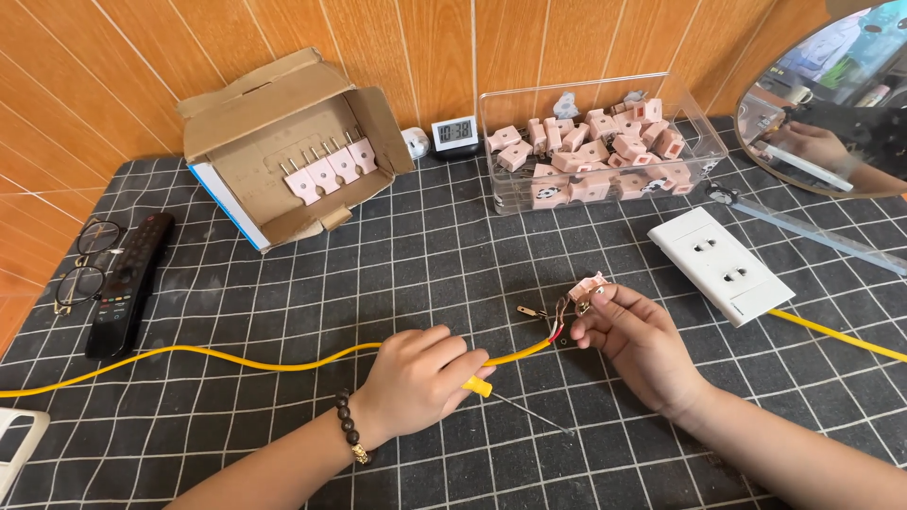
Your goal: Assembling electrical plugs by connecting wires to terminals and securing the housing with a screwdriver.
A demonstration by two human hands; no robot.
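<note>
Both hands sit lowest in the view, just above the near edge of the tabletop (283, 283), which is covered by a dark gridded mat. The left hand (420, 378) is closed over a yellow cable (236, 361) and also traps a small yellow-handled screwdriver (510, 401), whose thin shaft pokes out to the right. The right hand (638, 345) pinches a pink plug half (590, 286) between fingertips, where the cable's stripped red and bare wire ends meet it. A loose brass prong (527, 311) lies on the mat just beside them. Further out, a white double socket plate (723, 264) lies to the right, a clear plastic box (605, 142) of pink plug parts stands against the wall, and an open cardboard box (293, 151) holds a row of finished plugs. A remote control (128, 283) and spectacles (80, 264) lie at the far left. As I judge it, the risks are these: the light pinch could let the plug half twist so the wire strands slip off their terminal, the loosely trapped screwdriver could roll free, and the stray prong could be nudged away by a wrist.
</note>
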